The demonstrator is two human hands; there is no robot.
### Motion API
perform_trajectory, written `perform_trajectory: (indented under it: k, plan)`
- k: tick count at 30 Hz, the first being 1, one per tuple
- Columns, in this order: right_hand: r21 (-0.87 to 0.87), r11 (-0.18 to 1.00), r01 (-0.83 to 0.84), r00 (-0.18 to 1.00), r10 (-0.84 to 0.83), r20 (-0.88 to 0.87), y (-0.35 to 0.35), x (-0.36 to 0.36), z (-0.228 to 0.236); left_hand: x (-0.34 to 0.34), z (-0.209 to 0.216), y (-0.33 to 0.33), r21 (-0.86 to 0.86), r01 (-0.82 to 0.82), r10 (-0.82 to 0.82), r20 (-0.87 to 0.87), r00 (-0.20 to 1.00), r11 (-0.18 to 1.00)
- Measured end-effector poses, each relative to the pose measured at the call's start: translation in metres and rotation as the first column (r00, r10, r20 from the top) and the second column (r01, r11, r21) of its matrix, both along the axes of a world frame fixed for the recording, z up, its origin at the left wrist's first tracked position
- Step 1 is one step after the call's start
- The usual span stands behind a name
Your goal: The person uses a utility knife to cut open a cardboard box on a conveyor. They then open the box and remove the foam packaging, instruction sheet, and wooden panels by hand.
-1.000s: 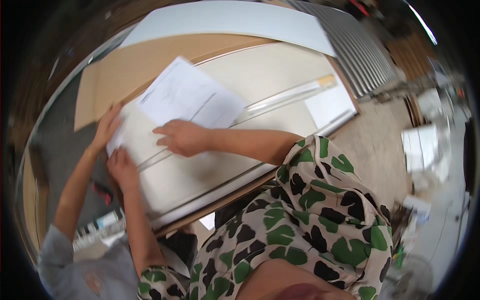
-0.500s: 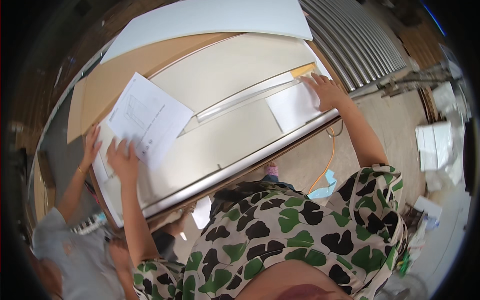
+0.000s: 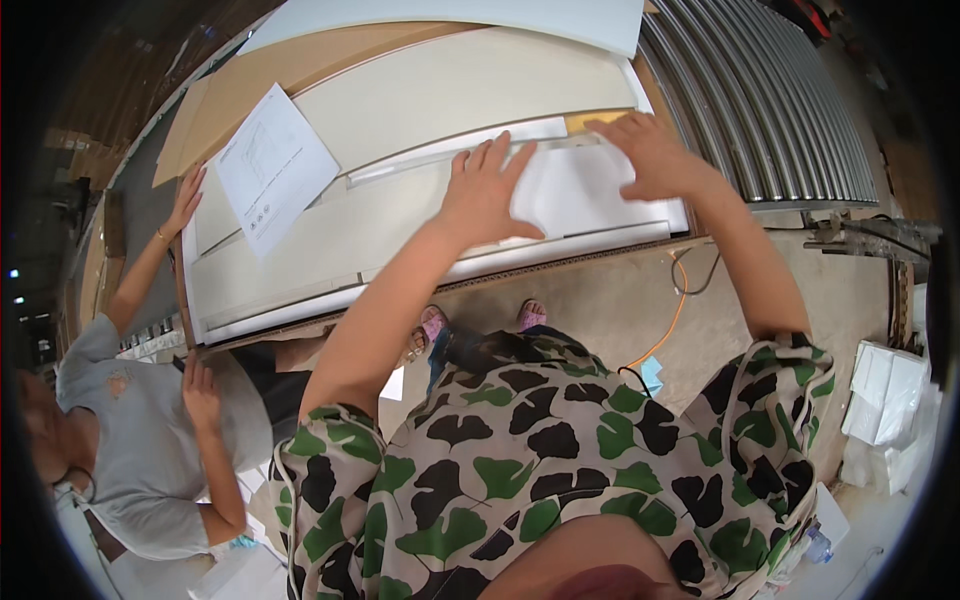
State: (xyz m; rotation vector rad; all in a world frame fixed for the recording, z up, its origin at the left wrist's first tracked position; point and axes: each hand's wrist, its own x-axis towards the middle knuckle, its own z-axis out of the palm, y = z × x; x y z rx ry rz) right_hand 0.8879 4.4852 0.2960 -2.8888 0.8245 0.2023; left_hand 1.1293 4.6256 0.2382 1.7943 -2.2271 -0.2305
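Note:
Both my hands are over the right part of a long open cardboard box (image 3: 176,268) filled with off-white panels (image 3: 400,215). My left hand (image 3: 487,195), fingers spread, is at the left edge of a white sheet (image 3: 575,190) that lies on the panels. At that sheet's right side, my right hand (image 3: 652,160) has its thumb and fingers apart, with the fingertips near a yellow piece (image 3: 592,121). Neither hand grips anything. A printed instruction sheet (image 3: 275,165) with a line drawing rests on the left part of the panels. Beside it runs a clear-wrapped long strip (image 3: 440,160).
A co-worker in a grey shirt (image 3: 150,430) stands at the left, one hand (image 3: 187,200) on the box's left end. A roller conveyor (image 3: 760,110) adjoins the right end. A pale board (image 3: 460,12) lies across the far side. An orange cable (image 3: 672,320) hangs toward the floor.
My left hand has left the instruction sheet and moved right to the white sheet. My right hand stays near that sheet's right side. The co-worker leans back more, with one hand still at the box.

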Motion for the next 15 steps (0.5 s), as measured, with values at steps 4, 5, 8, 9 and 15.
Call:
perform_trajectory:
  k: [4,5,8,9,15]
  plan:
    - [0.077,0.987,0.144,0.934,-0.161,0.319,-0.026,-0.012,-0.012,0.005,0.004,-0.005,0.129,0.101,-0.099,-0.022,0.995,0.987]
    - [0.027,0.987,0.16,0.912,-0.158,0.377,-0.033,-0.027,-0.016,-0.001,0.003,-0.006,0.117,0.122,-0.117,-0.044,0.992,0.986]
    - [0.09,0.954,0.286,0.814,-0.291,0.503,-0.043,-0.077,-0.027,-0.014,0.004,-0.017,0.099,0.028,-0.011,-0.171,0.985,0.995]
    - [0.128,0.938,0.321,0.774,-0.338,0.535,-0.046,-0.09,-0.032,-0.016,0.001,-0.02,0.112,-0.009,0.039,-0.266,0.963,0.994]
    - [0.273,0.869,0.413,0.787,-0.491,0.373,-0.006,-0.063,-0.048,0.014,-0.013,-0.025,0.126,0.009,0.005,-0.109,0.994,0.992]
